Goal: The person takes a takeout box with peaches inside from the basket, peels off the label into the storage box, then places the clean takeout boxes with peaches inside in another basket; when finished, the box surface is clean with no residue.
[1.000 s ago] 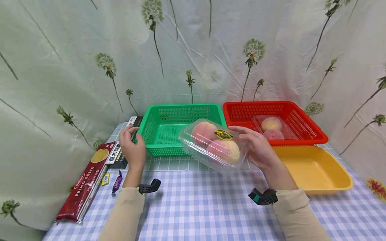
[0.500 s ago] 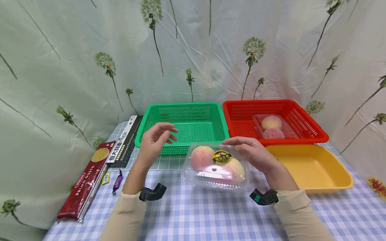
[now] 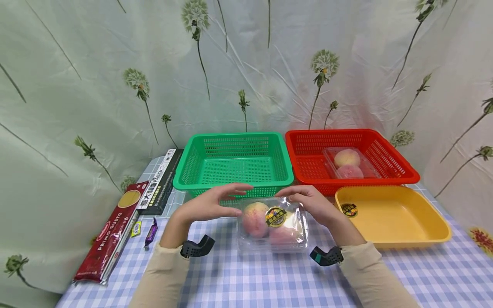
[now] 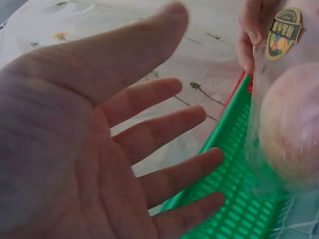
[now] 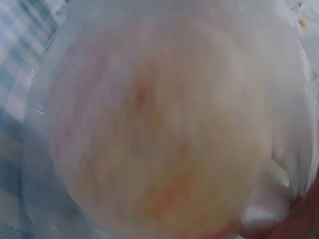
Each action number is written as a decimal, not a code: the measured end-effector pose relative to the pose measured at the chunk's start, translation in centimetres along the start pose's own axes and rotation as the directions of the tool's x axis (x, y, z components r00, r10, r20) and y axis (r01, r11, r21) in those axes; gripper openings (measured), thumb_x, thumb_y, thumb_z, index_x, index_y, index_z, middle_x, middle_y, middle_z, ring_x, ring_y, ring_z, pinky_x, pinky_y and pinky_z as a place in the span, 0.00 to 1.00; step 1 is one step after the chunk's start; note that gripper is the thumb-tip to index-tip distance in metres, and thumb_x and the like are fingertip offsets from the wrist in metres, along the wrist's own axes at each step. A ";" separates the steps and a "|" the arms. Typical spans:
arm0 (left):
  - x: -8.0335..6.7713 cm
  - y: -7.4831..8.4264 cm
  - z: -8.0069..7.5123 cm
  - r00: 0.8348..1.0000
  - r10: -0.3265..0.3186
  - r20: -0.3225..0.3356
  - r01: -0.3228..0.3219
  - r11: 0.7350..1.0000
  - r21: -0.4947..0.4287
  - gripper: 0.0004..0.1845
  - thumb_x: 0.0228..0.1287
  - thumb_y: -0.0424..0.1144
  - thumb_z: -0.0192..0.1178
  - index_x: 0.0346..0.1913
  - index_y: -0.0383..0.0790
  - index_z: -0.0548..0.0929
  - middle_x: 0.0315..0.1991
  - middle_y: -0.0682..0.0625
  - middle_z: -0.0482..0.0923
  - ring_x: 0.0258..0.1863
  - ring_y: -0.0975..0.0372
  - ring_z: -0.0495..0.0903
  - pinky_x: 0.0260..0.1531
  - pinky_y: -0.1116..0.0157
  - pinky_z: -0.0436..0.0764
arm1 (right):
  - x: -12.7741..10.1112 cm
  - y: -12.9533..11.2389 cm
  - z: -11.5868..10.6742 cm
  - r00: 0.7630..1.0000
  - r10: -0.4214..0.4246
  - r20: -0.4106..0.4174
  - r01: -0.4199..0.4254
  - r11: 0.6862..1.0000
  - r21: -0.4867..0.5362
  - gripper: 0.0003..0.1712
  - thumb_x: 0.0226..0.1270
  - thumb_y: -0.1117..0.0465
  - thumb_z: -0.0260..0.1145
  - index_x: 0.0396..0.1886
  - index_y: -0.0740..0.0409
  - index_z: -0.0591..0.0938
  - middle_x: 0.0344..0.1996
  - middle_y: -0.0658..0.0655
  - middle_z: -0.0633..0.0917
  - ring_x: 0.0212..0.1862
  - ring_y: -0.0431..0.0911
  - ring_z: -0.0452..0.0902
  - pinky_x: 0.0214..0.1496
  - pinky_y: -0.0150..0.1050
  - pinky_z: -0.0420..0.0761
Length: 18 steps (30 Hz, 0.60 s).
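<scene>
A clear plastic clamshell box (image 3: 271,249) holds several peaches (image 3: 255,220) under a black and gold sticker (image 3: 276,217). My right hand (image 3: 317,207) grips its back right edge. In the right wrist view a blurred peach (image 5: 159,124) behind clear plastic fills most of the picture. My left hand (image 3: 209,205) hovers at the box's left side, fingers spread and thumb apart. The left wrist view shows these fingers (image 4: 164,124) straight and clear of the box (image 4: 256,149). Whether the box touches the tablecloth cannot be told.
Behind the box stand a green basket (image 3: 233,187) and a red basket (image 3: 346,181), where another box of peaches (image 3: 348,164) lies. A yellow tray (image 3: 385,218) with a sticker (image 3: 349,210) stands right. Pasta packs (image 3: 115,226) and small candies (image 3: 151,233) lie left.
The peach box has come down and nearer to me, its sticker turning to face up. My left hand has moved right, from beside the green basket to the box's left side.
</scene>
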<state>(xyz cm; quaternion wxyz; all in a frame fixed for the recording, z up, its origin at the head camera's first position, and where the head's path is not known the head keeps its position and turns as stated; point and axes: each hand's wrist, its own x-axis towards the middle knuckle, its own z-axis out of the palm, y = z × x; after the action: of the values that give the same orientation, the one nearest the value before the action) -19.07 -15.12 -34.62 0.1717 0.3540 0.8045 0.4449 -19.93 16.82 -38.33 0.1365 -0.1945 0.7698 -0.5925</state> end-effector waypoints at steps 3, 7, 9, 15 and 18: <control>0.1 -0.4 0.1 0.998 -0.035 0.046 0.033 0.999 0.028 0.39 0.64 0.38 0.68 0.76 0.49 0.63 0.77 0.52 0.62 0.76 0.50 0.60 0.71 0.42 0.63 | 0.3 0.6 0.2 0.998 0.024 -0.057 -0.024 1.000 0.002 0.19 0.72 0.66 0.52 0.54 0.63 0.85 0.56 0.62 0.83 0.53 0.48 0.77 0.54 0.40 0.79; 0.5 -1.0 0.5 0.994 -0.052 0.091 0.045 0.996 0.078 0.42 0.62 0.42 0.70 0.77 0.50 0.62 0.77 0.53 0.60 0.78 0.54 0.56 0.74 0.45 0.61 | 0.6 1.3 0.3 0.994 0.033 -0.104 -0.036 0.999 -0.027 0.19 0.74 0.65 0.51 0.55 0.61 0.85 0.58 0.61 0.83 0.61 0.51 0.73 0.63 0.43 0.72; 0.8 -1.5 0.8 0.993 -0.061 0.105 0.053 0.995 0.086 0.44 0.60 0.43 0.71 0.77 0.50 0.61 0.78 0.53 0.59 0.79 0.55 0.54 0.75 0.45 0.59 | 0.7 1.6 0.2 0.994 0.031 -0.105 -0.034 0.999 -0.034 0.19 0.76 0.64 0.51 0.56 0.62 0.84 0.60 0.63 0.82 0.64 0.53 0.72 0.65 0.44 0.70; 1.5 -3.3 1.8 0.988 -0.089 0.128 0.079 0.993 0.086 0.46 0.59 0.44 0.72 0.78 0.50 0.59 0.79 0.52 0.55 0.79 0.55 0.52 0.75 0.46 0.58 | 0.6 2.0 0.0 0.995 0.041 -0.091 -0.050 0.994 -0.099 0.19 0.77 0.64 0.51 0.58 0.59 0.83 0.63 0.62 0.80 0.59 0.51 0.74 0.57 0.33 0.75; 1.7 -3.9 2.3 0.986 -0.106 0.127 0.100 0.993 0.055 0.44 0.61 0.46 0.71 0.77 0.52 0.59 0.78 0.50 0.54 0.79 0.54 0.52 0.74 0.44 0.60 | 0.4 1.8 -0.2 0.998 0.031 -0.063 -0.041 0.983 -0.177 0.19 0.78 0.65 0.51 0.58 0.56 0.84 0.62 0.61 0.81 0.59 0.52 0.75 0.59 0.37 0.79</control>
<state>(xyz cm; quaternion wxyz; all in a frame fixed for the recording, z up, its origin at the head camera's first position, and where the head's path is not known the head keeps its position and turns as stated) -20.51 -13.92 -39.02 0.2379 0.3441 0.8194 0.3920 -20.64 17.23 -39.96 0.1063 -0.1742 0.8268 -0.5241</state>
